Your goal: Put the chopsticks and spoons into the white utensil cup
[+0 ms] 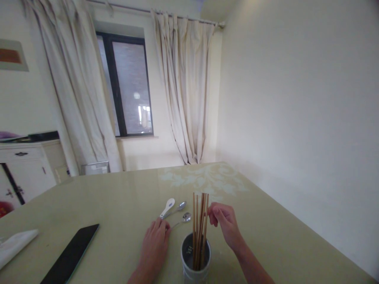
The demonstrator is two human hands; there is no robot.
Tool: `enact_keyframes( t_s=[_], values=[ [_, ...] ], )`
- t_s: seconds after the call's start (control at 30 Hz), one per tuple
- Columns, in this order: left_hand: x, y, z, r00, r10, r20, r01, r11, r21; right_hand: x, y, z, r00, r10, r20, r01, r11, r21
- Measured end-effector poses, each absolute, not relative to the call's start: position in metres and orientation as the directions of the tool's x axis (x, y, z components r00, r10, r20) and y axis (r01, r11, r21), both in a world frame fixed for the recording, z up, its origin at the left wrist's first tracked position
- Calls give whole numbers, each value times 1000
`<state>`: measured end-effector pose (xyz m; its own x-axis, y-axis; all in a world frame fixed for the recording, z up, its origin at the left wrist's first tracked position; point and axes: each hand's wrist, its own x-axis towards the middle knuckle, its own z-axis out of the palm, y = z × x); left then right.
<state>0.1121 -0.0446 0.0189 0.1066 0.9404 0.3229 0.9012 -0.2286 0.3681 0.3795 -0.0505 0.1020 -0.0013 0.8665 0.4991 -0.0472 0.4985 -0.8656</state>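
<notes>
**Two Hands, One Cup, Three Spoons**

I count two hands of my own, one left hand and one right hand. Between them I get one cup, and in it at least five chopsticks (they overlap, so I won't swear to an exact number). The spoons come to three: one white, two metal. I make it one table, one flat black slab and one white item that I can't identify. Farther off I tally one window, two curtains, one curtain rod, one white cabinet and one wall panel.
</notes>
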Motion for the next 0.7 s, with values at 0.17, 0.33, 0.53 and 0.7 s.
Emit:
enact_keyframes(
  t_s=[0.17, 0.33, 0.53, 0.7],
  values=[
    [122, -44, 12, 74, 936, 345, 712, -292, 638, 360, -38, 75, 78, 924, 374, -8, 376, -927],
    [141, -49, 14, 119, 936, 330, 431, -348, 832, 343, -30, 57, -125, 956, 265, 129, 280, -951],
    [143, -53, 21, 209, 915, 346, 449, -404, 797, 339, -26, 60, -20, 973, 229, -84, 227, -970],
    [124, -42, 7, 169, 861, 481, 809, -400, 431, 376, -21, 88, 380, 870, 314, -211, 413, -886]
  ],
)
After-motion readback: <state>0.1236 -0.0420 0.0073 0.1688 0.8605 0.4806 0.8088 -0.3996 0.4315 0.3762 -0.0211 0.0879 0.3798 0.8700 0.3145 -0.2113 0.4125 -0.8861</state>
